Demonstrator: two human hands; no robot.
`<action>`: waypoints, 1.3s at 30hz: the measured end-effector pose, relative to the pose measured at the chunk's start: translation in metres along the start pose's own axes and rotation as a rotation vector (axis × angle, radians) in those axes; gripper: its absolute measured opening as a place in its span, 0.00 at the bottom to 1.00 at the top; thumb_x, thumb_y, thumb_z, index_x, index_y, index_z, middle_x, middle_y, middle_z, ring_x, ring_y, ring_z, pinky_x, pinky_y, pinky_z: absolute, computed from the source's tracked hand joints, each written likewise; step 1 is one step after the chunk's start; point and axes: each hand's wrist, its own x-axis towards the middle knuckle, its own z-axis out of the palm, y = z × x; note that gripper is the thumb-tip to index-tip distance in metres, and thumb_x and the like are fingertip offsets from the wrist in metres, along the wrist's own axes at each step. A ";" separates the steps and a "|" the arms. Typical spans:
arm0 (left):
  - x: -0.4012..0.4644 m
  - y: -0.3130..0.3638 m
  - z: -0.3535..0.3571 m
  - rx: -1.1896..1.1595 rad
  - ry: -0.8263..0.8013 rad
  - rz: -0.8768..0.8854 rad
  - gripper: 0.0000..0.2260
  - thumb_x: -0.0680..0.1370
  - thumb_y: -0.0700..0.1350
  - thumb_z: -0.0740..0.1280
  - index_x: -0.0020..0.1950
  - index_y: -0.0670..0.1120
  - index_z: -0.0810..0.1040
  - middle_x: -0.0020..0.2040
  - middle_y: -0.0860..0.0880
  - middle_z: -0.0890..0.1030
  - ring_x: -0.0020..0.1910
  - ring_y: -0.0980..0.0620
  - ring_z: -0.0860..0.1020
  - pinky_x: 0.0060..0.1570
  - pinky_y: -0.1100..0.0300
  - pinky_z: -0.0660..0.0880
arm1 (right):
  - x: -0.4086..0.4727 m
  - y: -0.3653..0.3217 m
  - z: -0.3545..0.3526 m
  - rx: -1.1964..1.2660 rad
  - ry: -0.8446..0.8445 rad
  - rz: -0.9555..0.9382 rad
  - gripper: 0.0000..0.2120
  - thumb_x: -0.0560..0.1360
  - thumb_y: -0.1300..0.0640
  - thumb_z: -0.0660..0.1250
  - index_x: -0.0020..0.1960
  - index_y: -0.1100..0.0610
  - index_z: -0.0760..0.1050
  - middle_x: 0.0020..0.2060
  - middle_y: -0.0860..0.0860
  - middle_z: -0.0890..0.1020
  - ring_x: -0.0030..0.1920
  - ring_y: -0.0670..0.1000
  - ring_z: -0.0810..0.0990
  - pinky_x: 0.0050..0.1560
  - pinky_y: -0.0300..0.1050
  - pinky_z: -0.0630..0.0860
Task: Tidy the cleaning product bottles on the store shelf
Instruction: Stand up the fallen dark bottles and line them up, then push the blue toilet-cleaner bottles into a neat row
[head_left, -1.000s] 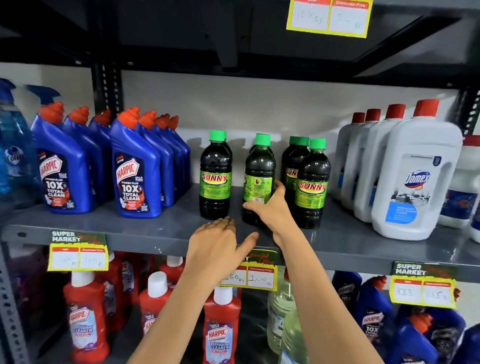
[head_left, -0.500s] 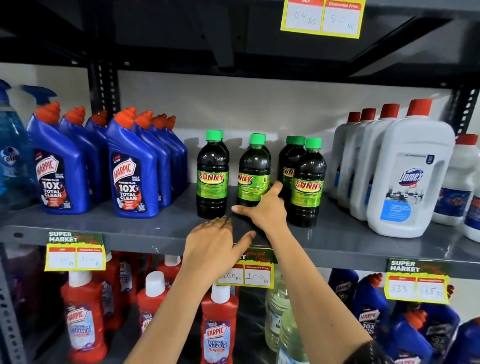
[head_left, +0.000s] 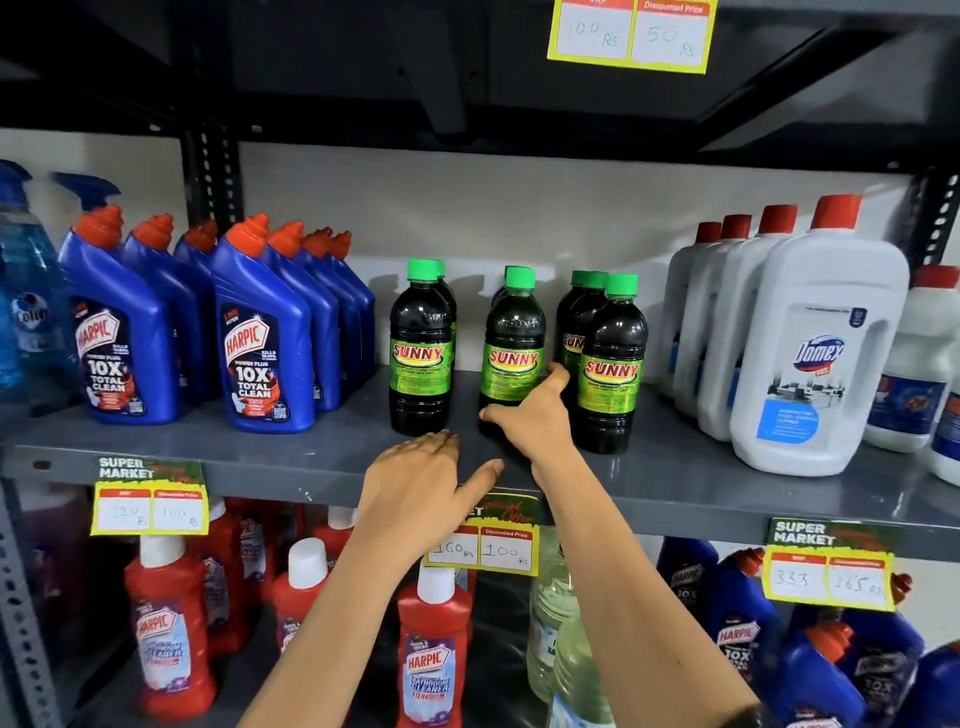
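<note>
Dark Sunny bottles with green caps stand in three short rows on the grey shelf. My right hand grips the base of the middle front Sunny bottle, whose label faces me. The left front Sunny bottle and the right front Sunny bottle stand upright on either side. My left hand rests flat on the shelf's front edge, fingers spread, holding nothing.
Blue Harpic bottles fill the shelf's left, with a blue spray bottle at the far left. White Domex bottles stand at the right. Red Harpic bottles sit on the shelf below. Price tags hang off the front edge.
My right hand has turned the middle Sunny bottle so its label faces front, and shifted it slightly. My left hand has stayed on the shelf edge.
</note>
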 end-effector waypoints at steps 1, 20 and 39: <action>0.000 0.000 0.000 0.001 -0.005 -0.002 0.34 0.77 0.67 0.47 0.74 0.48 0.65 0.75 0.50 0.65 0.74 0.54 0.62 0.68 0.59 0.61 | -0.001 0.000 0.000 0.020 -0.012 0.005 0.50 0.62 0.56 0.78 0.73 0.58 0.48 0.64 0.61 0.74 0.59 0.59 0.75 0.59 0.50 0.73; 0.005 -0.002 -0.009 -0.054 -0.084 -0.002 0.34 0.76 0.68 0.50 0.71 0.47 0.69 0.73 0.49 0.68 0.71 0.50 0.66 0.66 0.54 0.62 | -0.034 -0.007 -0.024 -0.304 -0.150 -0.016 0.44 0.65 0.53 0.78 0.70 0.62 0.57 0.65 0.64 0.69 0.63 0.64 0.72 0.61 0.51 0.71; -0.020 -0.242 -0.038 -0.378 0.130 -0.066 0.13 0.71 0.56 0.71 0.41 0.46 0.82 0.40 0.48 0.76 0.42 0.48 0.77 0.45 0.52 0.73 | -0.075 -0.091 0.139 -0.092 -0.316 -0.128 0.34 0.60 0.57 0.81 0.57 0.54 0.64 0.38 0.46 0.74 0.43 0.48 0.75 0.41 0.39 0.72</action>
